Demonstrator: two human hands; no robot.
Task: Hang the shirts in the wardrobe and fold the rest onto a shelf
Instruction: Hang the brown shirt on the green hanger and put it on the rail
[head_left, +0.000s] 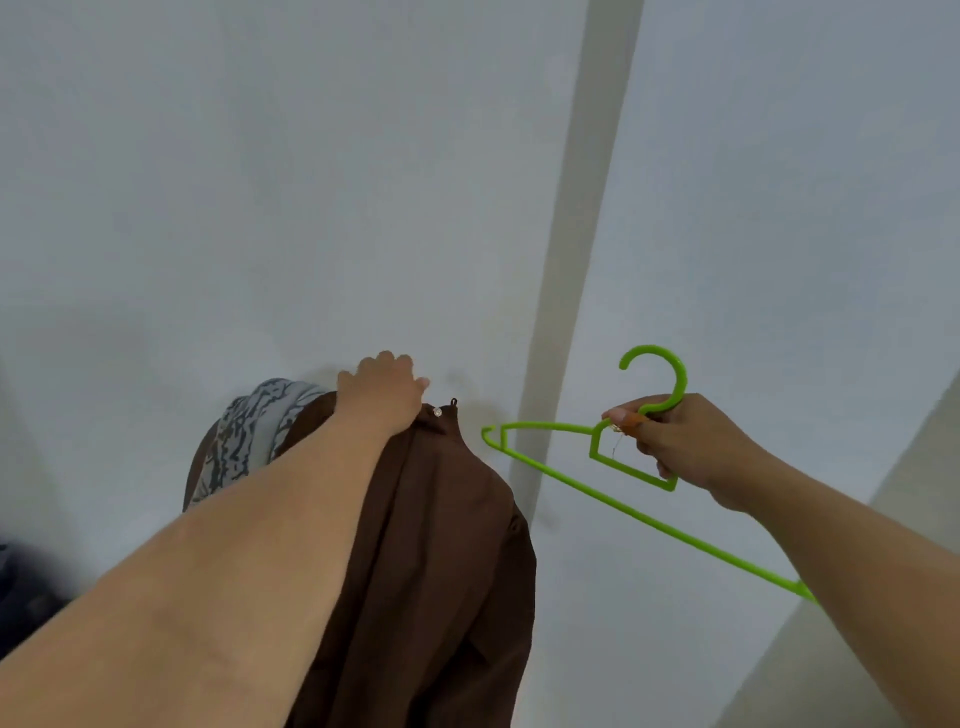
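A brown shirt (447, 551) hangs down in front of a pale wall, its collar with a small button at the top. My left hand (382, 389) grips the top of the brown shirt at the collar. Behind it, to the left, hangs a grey and brown patterned garment (244, 441). My right hand (685, 447) holds a bright green plastic hanger (550, 467) just below its hook, to the right of the shirt and apart from it. The hanger is bare and its far arm runs under my right forearm.
A pale wall (311, 182) fills the view, with a vertical grey strip (576, 234) right of centre. A slanted pale panel (909, 467) stands at the right edge. Something dark blue (21, 597) lies at the lower left.
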